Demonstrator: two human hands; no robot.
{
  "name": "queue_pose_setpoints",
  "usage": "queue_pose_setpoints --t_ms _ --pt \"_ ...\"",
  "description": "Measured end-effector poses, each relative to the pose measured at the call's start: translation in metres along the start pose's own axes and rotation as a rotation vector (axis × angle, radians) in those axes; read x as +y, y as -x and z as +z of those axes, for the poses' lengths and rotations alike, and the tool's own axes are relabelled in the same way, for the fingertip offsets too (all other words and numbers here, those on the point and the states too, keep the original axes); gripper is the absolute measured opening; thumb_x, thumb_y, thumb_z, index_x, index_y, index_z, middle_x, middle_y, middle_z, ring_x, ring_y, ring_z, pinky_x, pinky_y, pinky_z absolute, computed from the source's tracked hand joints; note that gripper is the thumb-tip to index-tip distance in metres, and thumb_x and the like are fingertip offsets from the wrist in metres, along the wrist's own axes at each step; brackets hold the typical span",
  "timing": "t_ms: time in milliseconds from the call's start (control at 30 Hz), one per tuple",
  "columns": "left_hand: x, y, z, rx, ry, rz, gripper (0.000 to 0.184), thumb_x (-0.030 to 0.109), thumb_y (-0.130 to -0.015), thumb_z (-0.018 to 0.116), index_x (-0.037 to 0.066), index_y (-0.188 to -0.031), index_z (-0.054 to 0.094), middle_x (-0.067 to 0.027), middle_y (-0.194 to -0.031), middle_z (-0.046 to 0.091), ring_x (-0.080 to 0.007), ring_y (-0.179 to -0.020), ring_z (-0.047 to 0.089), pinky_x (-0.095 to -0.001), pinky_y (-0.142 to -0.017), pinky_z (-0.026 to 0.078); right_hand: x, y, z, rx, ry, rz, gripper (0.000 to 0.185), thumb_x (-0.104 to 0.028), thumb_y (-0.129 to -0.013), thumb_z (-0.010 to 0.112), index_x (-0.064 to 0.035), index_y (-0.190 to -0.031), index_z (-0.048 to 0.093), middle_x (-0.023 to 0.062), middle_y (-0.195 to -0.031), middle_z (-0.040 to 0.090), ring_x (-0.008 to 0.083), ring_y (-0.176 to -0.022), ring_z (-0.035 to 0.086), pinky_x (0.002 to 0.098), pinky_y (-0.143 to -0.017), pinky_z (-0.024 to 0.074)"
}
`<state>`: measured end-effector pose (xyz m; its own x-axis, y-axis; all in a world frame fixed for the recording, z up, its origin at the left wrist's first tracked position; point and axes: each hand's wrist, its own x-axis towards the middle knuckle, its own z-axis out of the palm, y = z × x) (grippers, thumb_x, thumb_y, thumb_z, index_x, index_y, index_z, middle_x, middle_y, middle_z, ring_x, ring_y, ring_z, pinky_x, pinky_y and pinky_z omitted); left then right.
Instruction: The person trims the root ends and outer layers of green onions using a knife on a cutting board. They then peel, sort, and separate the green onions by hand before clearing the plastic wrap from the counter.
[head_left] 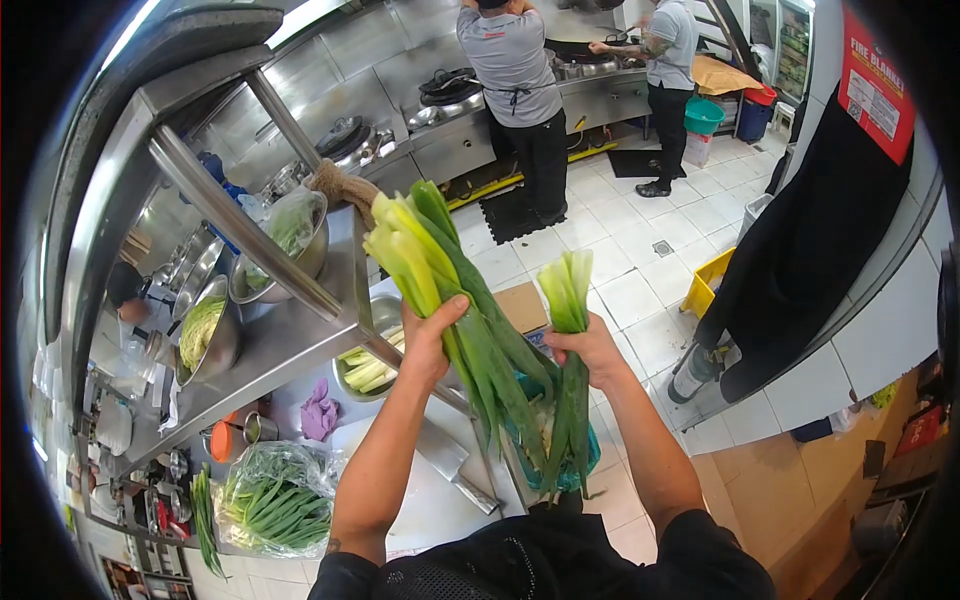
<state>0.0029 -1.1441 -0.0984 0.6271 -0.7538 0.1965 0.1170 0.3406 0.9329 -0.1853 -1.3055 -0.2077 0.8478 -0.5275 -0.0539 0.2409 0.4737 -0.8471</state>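
Observation:
My left hand [430,340] is wrapped round a large bunch of leek greens [490,370], their pale cut ends up and dark leaf tips hanging down. A smaller bunch of leek greens [567,290] is gripped in my right hand [592,350]. Below the hanging leaves, partly hidden, is a teal bin [597,452]. To the left, a cleaver [442,452] lies on the white cutting board [420,515]. Behind my left forearm, a metal bowl [345,385] holds pale cut stalks [370,370].
A plastic bag of green onions [275,505] and a purple cloth [320,412] lie on the counter. A steel shelf [345,290] with bowls overhangs it. Two people [515,75] stand at the stoves. A fire extinguisher [693,375] and yellow crate [708,283] stand right.

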Motion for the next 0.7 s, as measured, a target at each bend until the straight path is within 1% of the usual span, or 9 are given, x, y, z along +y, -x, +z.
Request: queue_pose_setpoints --t_ms 67,100,167,267,300,400,533,600,700 --pt "0.000 0.000 -0.007 -0.012 0.025 -0.024 0.060 0.012 -0.085 0.080 0.000 -0.138 0.054 -0.0114 -0.117 0.068 -0.0240 -0.101 0.071 -0.0382 -0.087 0.061 0.013 0.004 -0.011 0.179 0.035 -0.044 0.019 0.003 -0.083 0.081 -0.0002 -0.098 0.069 0.0057 -0.078 0.066 0.0155 -0.059 0.062 0.0299 -0.053 0.0481" --pt "0.001 0.000 -0.011 -0.046 0.084 -0.081 0.061 0.013 -0.085 0.080 0.000 -0.139 0.054 -0.0122 -0.117 0.068 -0.0249 -0.101 0.071 -0.0396 -0.086 0.062 0.020 0.006 -0.013 0.184 0.030 -0.044 0.019 0.003 -0.083 0.081 -0.0002 -0.098 0.069 0.0057 -0.078 0.066 0.0155 -0.059 0.062 0.0299 -0.053 0.0481" --pt "0.000 -0.003 -0.014 -0.123 0.161 -0.143 0.063 0.016 -0.086 0.078 0.000 -0.141 0.053 -0.0140 -0.117 0.068 -0.0279 -0.099 0.072 -0.0429 -0.085 0.064 0.031 0.008 -0.017 0.249 0.360 -0.009 0.028 0.004 -0.082 0.078 0.0015 -0.109 0.069 0.0079 -0.084 0.071 0.0148 -0.061 0.064 0.0308 -0.057 0.0498" --pt "-0.001 -0.001 -0.010 -0.141 0.191 -0.145 0.060 0.025 -0.086 0.077 -0.003 -0.136 0.058 -0.0154 -0.115 0.069 -0.0273 -0.099 0.072 -0.0401 -0.088 0.063 0.060 0.006 -0.023 0.156 0.481 0.021 0.035 0.001 -0.082 0.078 0.0002 -0.116 0.070 0.0087 -0.085 0.071 0.0141 -0.061 0.064 0.0313 -0.055 0.0499" --pt "-0.001 -0.001 -0.010 -0.143 0.189 -0.146 0.060 0.025 -0.086 0.077 -0.003 -0.136 0.058 -0.0154 -0.115 0.069 -0.0273 -0.099 0.072 -0.0401 -0.088 0.063 0.063 0.002 -0.018 0.101 0.567 -0.143 0.039 -0.004 -0.082 0.080 -0.0028 -0.121 0.072 0.0090 -0.083 0.070 0.0130 -0.059 0.062 0.0321 -0.052 0.0490" --pt "0.000 0.001 -0.014 -0.157 0.214 -0.184 0.060 0.026 -0.086 0.077 -0.003 -0.135 0.059 -0.0152 -0.113 0.070 -0.0270 -0.097 0.072 -0.0393 -0.088 0.063 0.044 0.009 -0.010 0.166 0.556 -0.017 0.033 -0.004 -0.084 0.081 -0.0005 -0.116 0.073 0.0078 -0.084 0.070 0.0116 -0.061 0.061 0.0313 -0.051 0.0482" --pt "-0.004 0.004 -0.021 -0.168 0.231 -0.254 0.056 0.024 -0.088 0.076 -0.003 -0.133 0.061 -0.0159 -0.116 0.071 -0.0275 -0.100 0.073 -0.0408 -0.089 0.063 -0.009 0.012 0.019 0.204 0.451 -0.032 0.030 -0.003 -0.086 0.080 0.0006 -0.114 0.071 0.0053 -0.084 0.070 0.0112 -0.063 0.061 0.0292 -0.052 0.0480" --pt "-0.009 0.005 -0.022 -0.156 0.222 -0.254 0.054 0.024 -0.089 0.075 -0.003 -0.133 0.061 -0.0166 -0.117 0.071 -0.0278 -0.101 0.073 -0.0417 -0.089 0.063 -0.028 0.016 0.042 0.156 0.221 -0.215 0.029 -0.001 -0.087 0.079 0.0015 -0.113 0.068 0.0037 -0.088 0.071 0.0110 -0.064 0.061 0.0276 -0.053 0.0482" --pt "-0.025 0.005 -0.030 -0.085 0.201 -0.309 0.049 0.021 -0.094 0.070 -0.002 -0.136 0.061 -0.0179 -0.125 0.072 -0.0290 -0.106 0.074 -0.0444 -0.093 0.063 -0.056 0.029 0.075 0.038 0.186 -0.369 0.034 0.001 -0.086 0.079 0.0019 -0.117 0.065 0.0044 -0.091 0.070 0.0101 -0.065 0.062 0.0274 -0.056 0.0505"
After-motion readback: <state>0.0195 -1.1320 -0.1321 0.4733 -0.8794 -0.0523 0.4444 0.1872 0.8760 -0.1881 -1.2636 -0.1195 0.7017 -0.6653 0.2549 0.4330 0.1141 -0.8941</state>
